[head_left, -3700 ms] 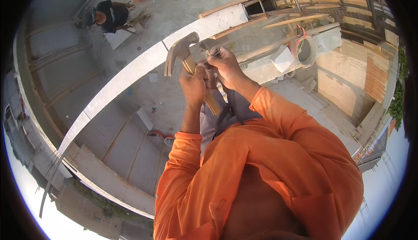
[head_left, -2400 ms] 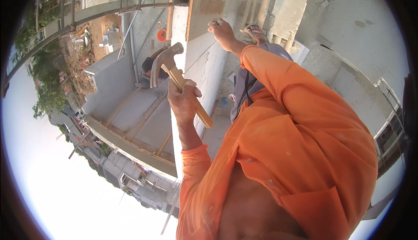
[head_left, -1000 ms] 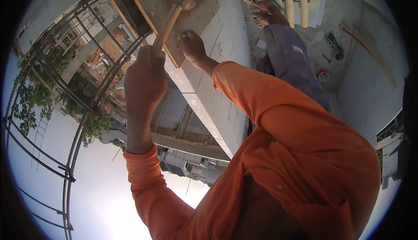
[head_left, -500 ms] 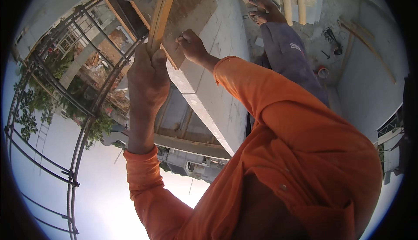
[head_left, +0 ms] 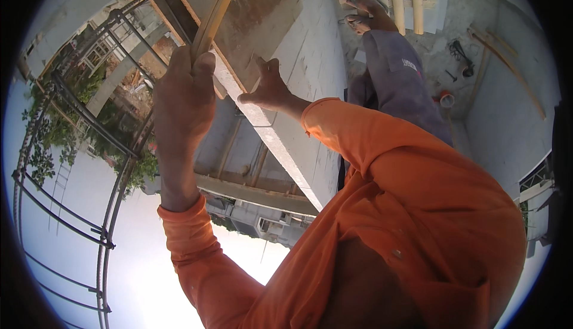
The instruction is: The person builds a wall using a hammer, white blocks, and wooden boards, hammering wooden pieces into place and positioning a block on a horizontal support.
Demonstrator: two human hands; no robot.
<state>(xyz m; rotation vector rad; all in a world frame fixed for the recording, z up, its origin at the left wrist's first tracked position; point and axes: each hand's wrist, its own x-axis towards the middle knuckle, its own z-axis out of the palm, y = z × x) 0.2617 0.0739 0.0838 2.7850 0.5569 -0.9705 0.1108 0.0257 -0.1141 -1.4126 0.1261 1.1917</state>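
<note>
My left hand (head_left: 185, 99) is closed round the wooden handle of a hammer (head_left: 216, 14). The hammer's head lies at the top edge of the picture and is partly cut off. To its right, my right hand (head_left: 271, 88) is at the edge of a brown-stained board (head_left: 253, 25) along the pale wall (head_left: 304, 84). Its thumb and forefinger are spread apart, and no object shows between them. The other fingers are curled and partly hidden. I cannot tell whether the fingertips press on the board.
Tied steel bars (head_left: 122, 168) stand as a cage on the left. A timber form (head_left: 164, 7) runs beside the wall's top. Below right are bamboo poles (head_left: 399, 13), an orange bucket (head_left: 446, 99), a dark cable (head_left: 461, 54) and a long wooden strip (head_left: 507, 69) against another wall.
My left hand and the hammer have moved slightly left and upward. My right hand has gone from a pinch to thumb and forefinger apart, shifting slightly right and down.
</note>
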